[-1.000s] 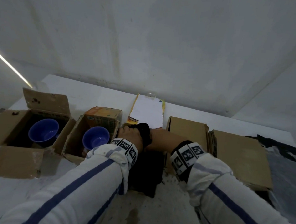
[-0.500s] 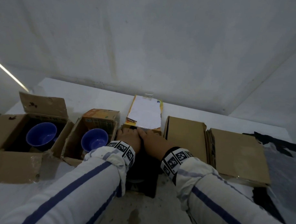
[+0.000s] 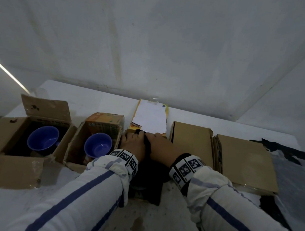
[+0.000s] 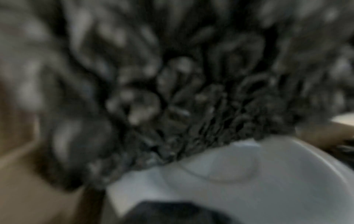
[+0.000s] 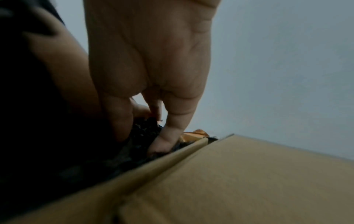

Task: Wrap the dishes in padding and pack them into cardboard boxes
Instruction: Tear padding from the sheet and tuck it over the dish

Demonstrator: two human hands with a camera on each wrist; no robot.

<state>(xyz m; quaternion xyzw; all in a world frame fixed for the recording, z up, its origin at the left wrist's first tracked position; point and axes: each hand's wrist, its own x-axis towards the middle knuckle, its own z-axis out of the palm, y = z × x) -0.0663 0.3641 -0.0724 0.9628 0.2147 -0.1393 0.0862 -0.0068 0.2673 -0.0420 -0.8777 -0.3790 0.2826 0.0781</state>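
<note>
Moved: your right hand point(image 3: 162, 144) closes beside your left hand point(image 3: 133, 145), both pinching black padding point(image 3: 148, 148) over a white dish point(image 4: 249, 174) before the open box point(image 3: 149, 118); wrapping nears done.

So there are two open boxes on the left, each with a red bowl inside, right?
Nearly: the bowls are blue, not red. The head view shows one blue bowl in the far-left open box and another blue bowl in the open box beside it.
</note>
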